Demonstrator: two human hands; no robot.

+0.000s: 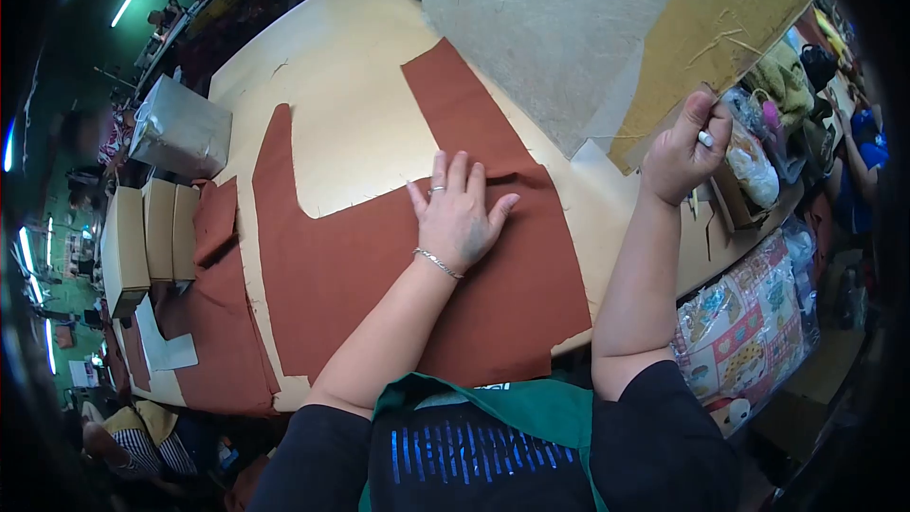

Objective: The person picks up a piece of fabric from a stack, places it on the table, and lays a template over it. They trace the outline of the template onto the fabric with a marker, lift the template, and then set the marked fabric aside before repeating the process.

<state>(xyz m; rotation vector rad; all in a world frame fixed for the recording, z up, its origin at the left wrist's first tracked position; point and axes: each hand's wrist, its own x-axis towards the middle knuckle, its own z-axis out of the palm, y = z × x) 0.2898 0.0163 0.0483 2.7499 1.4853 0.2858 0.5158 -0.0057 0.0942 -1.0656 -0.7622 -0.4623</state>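
Observation:
A rust-red cut cloth piece (351,275) lies spread on the pale table (351,47), with a long strip reaching up on each side. My left hand (460,218) rests flat on it, fingers apart, beside a small fold in the cloth. Raised over the table's right part, my right hand (690,147) is closed round a white pen-like item (704,138). Its fingertips are at the lower edge of a large translucent sheet with a yellowish-brown part (701,28); whether they also grip the sheet is unclear.
More rust-red cloth (223,351) lies at the left under cardboard boxes (156,232). Behind them stands a whitish bin (182,128). At right are an open box with plastic bags (749,171) and a patterned wrapped bundle (749,322). Other people are at the edges.

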